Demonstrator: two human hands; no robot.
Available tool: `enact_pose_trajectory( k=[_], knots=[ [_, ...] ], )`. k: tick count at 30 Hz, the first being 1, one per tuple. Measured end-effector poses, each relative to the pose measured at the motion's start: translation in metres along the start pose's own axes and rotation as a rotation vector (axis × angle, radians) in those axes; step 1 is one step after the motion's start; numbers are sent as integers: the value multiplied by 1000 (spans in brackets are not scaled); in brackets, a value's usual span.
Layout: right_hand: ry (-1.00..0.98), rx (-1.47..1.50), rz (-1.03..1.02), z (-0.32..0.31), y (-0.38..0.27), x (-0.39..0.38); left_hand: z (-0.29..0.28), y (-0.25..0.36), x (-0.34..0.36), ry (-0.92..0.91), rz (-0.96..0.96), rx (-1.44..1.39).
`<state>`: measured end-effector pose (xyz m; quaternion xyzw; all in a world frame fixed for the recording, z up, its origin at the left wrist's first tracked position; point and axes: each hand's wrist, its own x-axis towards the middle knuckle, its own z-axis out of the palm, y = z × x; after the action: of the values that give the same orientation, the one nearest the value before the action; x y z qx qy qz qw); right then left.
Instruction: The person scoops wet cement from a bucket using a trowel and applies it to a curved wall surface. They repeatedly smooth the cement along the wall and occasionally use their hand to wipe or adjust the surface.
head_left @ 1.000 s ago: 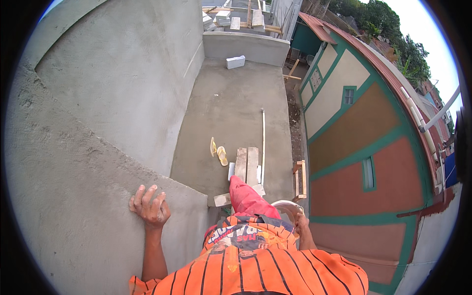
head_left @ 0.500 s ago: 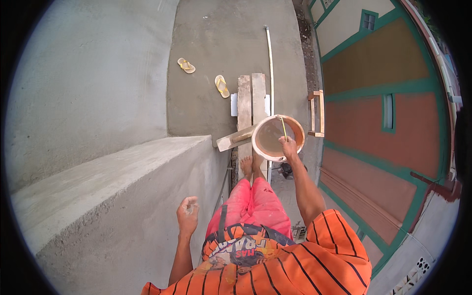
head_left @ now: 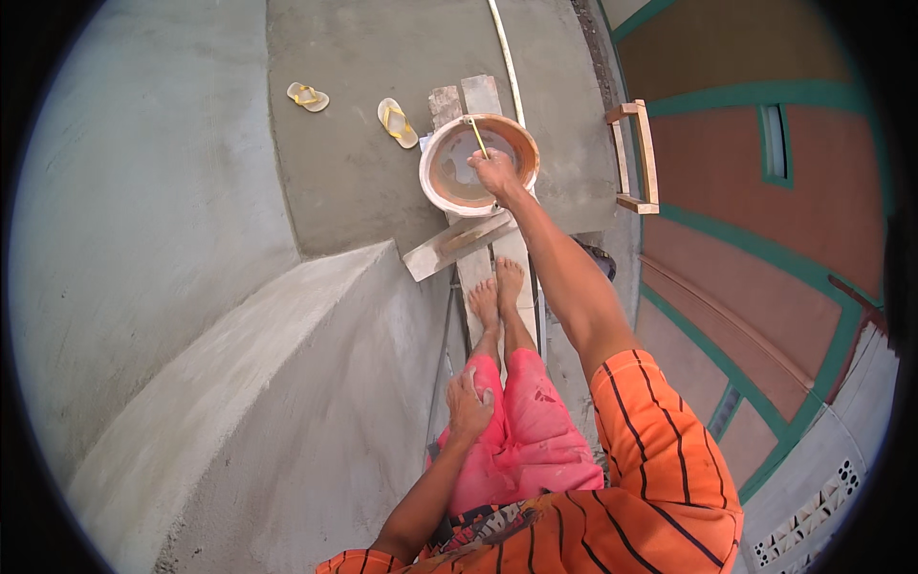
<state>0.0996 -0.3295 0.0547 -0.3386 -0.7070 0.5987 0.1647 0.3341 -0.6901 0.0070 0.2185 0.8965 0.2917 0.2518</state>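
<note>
My right hand (head_left: 496, 173) is closed round the thin yellowish handle (head_left: 478, 137) of a round bucket (head_left: 431, 187). The bucket's rim is pale, its inner wall is reddish-brown, and some grey material lies at the bottom. It is over the far part of the wooden planks (head_left: 475, 277), just beyond a short crosswise board (head_left: 449, 246). My left hand (head_left: 469, 407) is low over the left leg of my pink trousers (head_left: 535, 421), holding nothing, its dusty fingers partly spread. My bare feet stand on the planks.
A grey wall ledge (head_left: 239, 364) runs along my left. Two flip-flops, one farther left (head_left: 308, 97) and one nearer the planks (head_left: 397, 122), lie on the concrete floor below. A white pipe (head_left: 507, 57) and a wooden frame (head_left: 647, 158) are to the right, before a painted wall.
The bucket, held by my right hand, has moved farther forward along the planks and left of the view. My left hand has come from beside the ledge to my left leg.
</note>
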Motion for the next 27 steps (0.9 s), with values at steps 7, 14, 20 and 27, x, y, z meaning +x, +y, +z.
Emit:
enact_pose_trajectory(
  k=[7,14,20,27],
  knots=[
    [-62,-51,167,17,22,38,35,-21,3,17,51,54],
    [-92,-227,-248,29,-2,96,-14,9,43,-52,40,31],
    [-140,-170,-482,-9,30,115,-50,28,75,-118,75,44],
    [386,-5,128,-143,301,112,-63,24,85,-170,114,96]
  ],
)
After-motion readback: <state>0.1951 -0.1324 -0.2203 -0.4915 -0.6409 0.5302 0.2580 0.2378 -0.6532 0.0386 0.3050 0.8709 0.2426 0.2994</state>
